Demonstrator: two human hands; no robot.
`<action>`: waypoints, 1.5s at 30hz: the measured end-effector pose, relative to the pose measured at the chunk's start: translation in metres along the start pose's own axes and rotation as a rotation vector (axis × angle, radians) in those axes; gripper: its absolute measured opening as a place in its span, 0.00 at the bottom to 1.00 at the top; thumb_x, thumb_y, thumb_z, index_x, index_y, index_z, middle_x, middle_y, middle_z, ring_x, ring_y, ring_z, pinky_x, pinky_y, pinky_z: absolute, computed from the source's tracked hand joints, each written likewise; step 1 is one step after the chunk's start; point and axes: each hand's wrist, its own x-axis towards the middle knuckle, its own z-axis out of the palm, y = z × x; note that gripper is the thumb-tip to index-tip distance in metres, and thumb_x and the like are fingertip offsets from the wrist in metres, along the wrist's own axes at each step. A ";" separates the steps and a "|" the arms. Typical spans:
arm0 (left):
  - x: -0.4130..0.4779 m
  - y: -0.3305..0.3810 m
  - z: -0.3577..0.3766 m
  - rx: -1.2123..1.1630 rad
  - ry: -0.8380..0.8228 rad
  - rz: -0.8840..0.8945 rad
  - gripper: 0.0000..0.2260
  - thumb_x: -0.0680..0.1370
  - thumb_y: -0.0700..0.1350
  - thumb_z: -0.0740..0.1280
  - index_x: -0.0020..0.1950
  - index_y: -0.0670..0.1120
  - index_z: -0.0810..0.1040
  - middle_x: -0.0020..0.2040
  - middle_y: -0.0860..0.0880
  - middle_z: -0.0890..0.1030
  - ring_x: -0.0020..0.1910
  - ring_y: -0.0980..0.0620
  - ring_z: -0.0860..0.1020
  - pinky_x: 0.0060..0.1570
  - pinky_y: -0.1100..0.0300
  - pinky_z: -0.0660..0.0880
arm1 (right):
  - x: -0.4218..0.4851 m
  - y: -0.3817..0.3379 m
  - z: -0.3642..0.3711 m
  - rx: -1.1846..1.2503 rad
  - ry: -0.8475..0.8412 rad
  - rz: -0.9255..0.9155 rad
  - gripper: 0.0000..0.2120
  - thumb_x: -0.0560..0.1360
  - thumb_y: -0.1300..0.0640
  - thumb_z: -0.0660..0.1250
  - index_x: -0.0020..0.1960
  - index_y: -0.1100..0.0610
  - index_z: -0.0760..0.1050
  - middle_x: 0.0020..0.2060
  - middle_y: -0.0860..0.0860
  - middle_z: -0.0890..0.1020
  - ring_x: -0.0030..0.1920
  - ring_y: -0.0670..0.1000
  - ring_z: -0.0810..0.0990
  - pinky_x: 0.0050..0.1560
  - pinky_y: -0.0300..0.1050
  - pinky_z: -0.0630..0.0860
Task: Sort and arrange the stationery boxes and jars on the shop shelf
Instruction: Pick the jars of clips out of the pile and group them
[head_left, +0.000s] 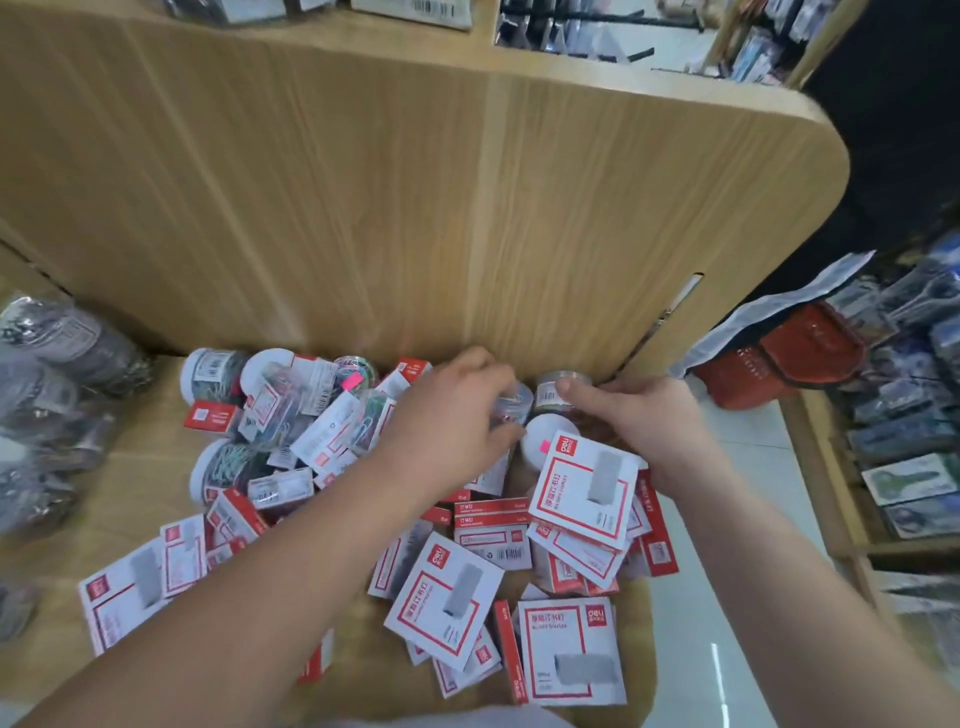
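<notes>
Wooden shelf (140, 457), light grain, backed by an upright wooden panel (415, 208). Holds a loose heap of red-and-white boxes (582, 488). Left hand (457, 410) grips clear jar (515, 401) at the panel's foot; right hand (639, 415) grips second jar (551, 388) just beside it. Red basket (779, 358) on pale floor (727, 597).

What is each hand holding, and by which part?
The left hand grips a clear jar round its side; the right hand holds a second jar near its top.
</notes>
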 end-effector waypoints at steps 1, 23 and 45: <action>0.000 -0.002 -0.002 -0.067 0.028 0.019 0.15 0.71 0.50 0.79 0.54 0.49 0.81 0.55 0.51 0.77 0.51 0.46 0.79 0.50 0.49 0.78 | 0.001 0.000 -0.002 0.026 -0.019 0.011 0.18 0.63 0.47 0.84 0.41 0.61 0.86 0.35 0.55 0.87 0.39 0.58 0.88 0.43 0.52 0.85; 0.019 -0.002 0.009 -0.327 -0.408 0.148 0.35 0.68 0.39 0.78 0.70 0.61 0.70 0.61 0.58 0.73 0.59 0.57 0.77 0.57 0.51 0.78 | -0.016 0.014 -0.017 0.154 0.022 0.105 0.24 0.71 0.43 0.78 0.54 0.62 0.79 0.38 0.56 0.88 0.36 0.57 0.87 0.40 0.48 0.80; -0.076 -0.006 -0.097 -0.493 0.101 -0.152 0.38 0.68 0.51 0.82 0.73 0.64 0.69 0.56 0.64 0.83 0.55 0.63 0.82 0.60 0.59 0.77 | -0.101 -0.068 0.024 0.140 0.095 -0.486 0.19 0.68 0.56 0.80 0.56 0.48 0.80 0.52 0.44 0.83 0.47 0.47 0.85 0.43 0.37 0.78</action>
